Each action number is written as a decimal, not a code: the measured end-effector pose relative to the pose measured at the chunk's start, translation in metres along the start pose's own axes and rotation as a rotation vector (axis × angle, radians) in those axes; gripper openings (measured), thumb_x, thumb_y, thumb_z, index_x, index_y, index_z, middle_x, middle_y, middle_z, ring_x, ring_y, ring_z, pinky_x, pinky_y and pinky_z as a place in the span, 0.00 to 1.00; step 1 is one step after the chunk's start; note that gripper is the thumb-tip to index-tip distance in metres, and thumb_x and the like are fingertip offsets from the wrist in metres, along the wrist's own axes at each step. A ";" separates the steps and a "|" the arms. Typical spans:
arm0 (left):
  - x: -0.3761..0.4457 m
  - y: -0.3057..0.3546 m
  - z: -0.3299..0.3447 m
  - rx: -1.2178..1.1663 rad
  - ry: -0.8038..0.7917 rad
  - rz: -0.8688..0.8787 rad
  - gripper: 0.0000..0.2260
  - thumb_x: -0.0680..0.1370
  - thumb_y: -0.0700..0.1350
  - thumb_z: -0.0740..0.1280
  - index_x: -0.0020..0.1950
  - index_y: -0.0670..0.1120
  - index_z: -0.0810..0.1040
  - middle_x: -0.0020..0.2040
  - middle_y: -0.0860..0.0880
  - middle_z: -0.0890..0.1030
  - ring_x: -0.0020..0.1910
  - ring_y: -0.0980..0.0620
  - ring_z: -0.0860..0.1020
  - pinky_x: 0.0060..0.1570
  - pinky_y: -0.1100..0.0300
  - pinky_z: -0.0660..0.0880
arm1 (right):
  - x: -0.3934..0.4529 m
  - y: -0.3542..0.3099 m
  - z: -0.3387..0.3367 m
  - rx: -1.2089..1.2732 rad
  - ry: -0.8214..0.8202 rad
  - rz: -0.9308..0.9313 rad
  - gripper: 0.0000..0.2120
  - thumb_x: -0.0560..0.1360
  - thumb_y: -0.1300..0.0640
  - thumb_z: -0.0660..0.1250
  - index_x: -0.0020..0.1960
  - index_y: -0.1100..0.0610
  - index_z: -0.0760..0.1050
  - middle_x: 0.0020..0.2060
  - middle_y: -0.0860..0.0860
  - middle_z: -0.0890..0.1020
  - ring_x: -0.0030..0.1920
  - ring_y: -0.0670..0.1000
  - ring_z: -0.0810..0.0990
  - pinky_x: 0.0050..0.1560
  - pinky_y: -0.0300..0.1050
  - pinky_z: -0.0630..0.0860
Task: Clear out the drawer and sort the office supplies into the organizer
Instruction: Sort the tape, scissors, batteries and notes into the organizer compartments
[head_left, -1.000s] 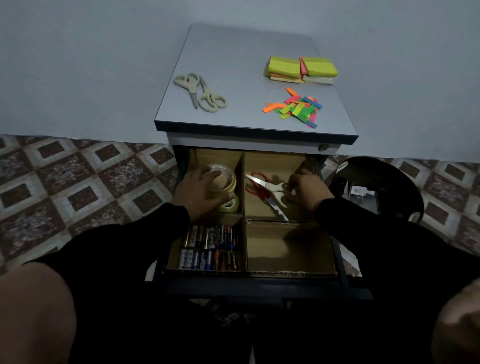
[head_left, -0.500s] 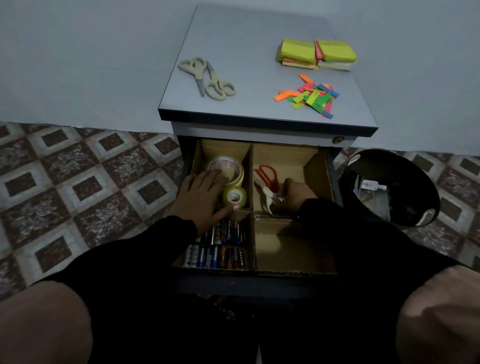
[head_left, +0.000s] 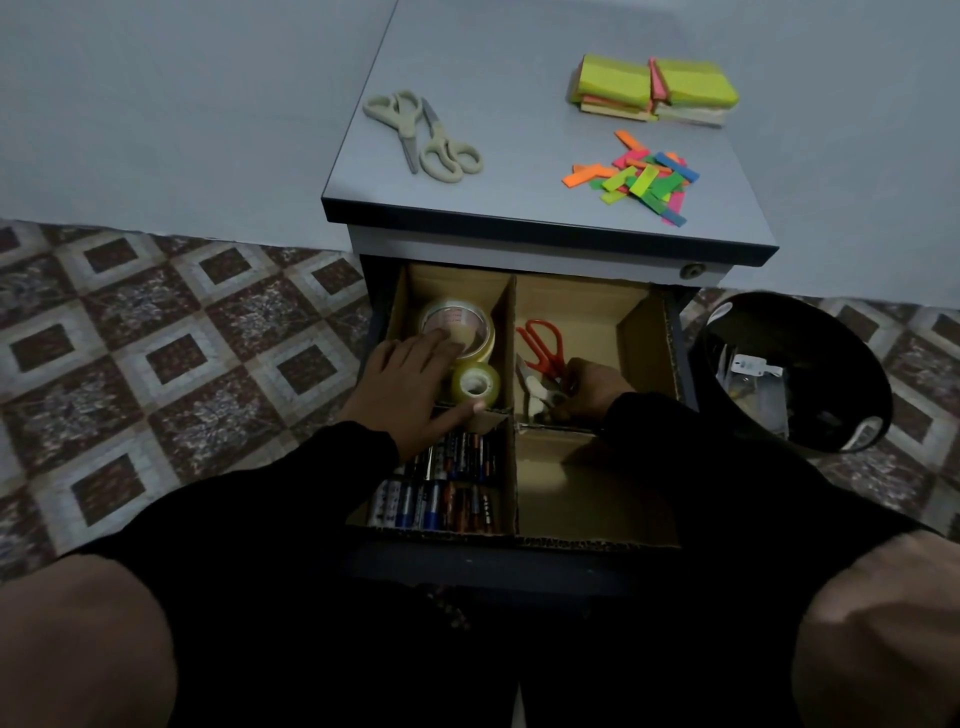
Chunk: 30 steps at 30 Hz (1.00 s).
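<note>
Batteries (head_left: 436, 483): near-left organizer compartment.
Left hand (head_left: 410, 384): fingers straight, resting on tape rolls (head_left: 470, 358), far-left.
Right hand (head_left: 587, 387): curled around red scissors' blades (head_left: 543, 395); handles (head_left: 543, 343) point far, long axis near-far.

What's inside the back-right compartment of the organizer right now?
Red-handled scissors lie at its left side, with a white-handled pair just in front. The right hand rests over the front of the compartment, touching them; whatever lies beneath the hand is hidden. The back of the compartment shows bare cardboard.
</note>
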<state>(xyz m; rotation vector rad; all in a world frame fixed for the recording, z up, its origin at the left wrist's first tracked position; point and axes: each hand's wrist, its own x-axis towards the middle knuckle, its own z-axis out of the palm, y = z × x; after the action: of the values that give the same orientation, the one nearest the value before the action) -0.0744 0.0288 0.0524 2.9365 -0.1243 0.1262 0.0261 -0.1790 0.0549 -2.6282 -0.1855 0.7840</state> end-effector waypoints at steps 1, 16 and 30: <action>0.000 0.000 0.000 -0.003 0.001 0.000 0.37 0.72 0.68 0.49 0.70 0.45 0.69 0.70 0.43 0.69 0.68 0.44 0.68 0.65 0.54 0.52 | 0.001 0.001 0.001 0.024 0.011 -0.014 0.21 0.73 0.61 0.68 0.65 0.57 0.70 0.60 0.54 0.76 0.60 0.53 0.74 0.52 0.40 0.67; 0.001 -0.002 0.003 -0.020 0.014 0.000 0.39 0.70 0.70 0.46 0.72 0.46 0.66 0.72 0.45 0.66 0.68 0.45 0.67 0.69 0.52 0.53 | 0.005 0.010 0.001 0.302 -0.025 -0.041 0.09 0.73 0.69 0.66 0.52 0.61 0.79 0.62 0.53 0.76 0.45 0.48 0.80 0.42 0.35 0.78; 0.003 -0.003 -0.002 -0.097 -0.006 0.010 0.39 0.69 0.70 0.46 0.72 0.47 0.66 0.72 0.47 0.66 0.70 0.47 0.66 0.69 0.51 0.55 | -0.017 -0.002 -0.008 0.260 0.175 -0.119 0.06 0.74 0.66 0.65 0.49 0.58 0.77 0.51 0.53 0.78 0.53 0.52 0.76 0.57 0.44 0.73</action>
<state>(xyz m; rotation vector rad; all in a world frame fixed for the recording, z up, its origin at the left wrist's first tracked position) -0.0715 0.0322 0.0537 2.8398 -0.1417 0.1099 0.0164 -0.1839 0.0702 -2.3985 -0.1769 0.4987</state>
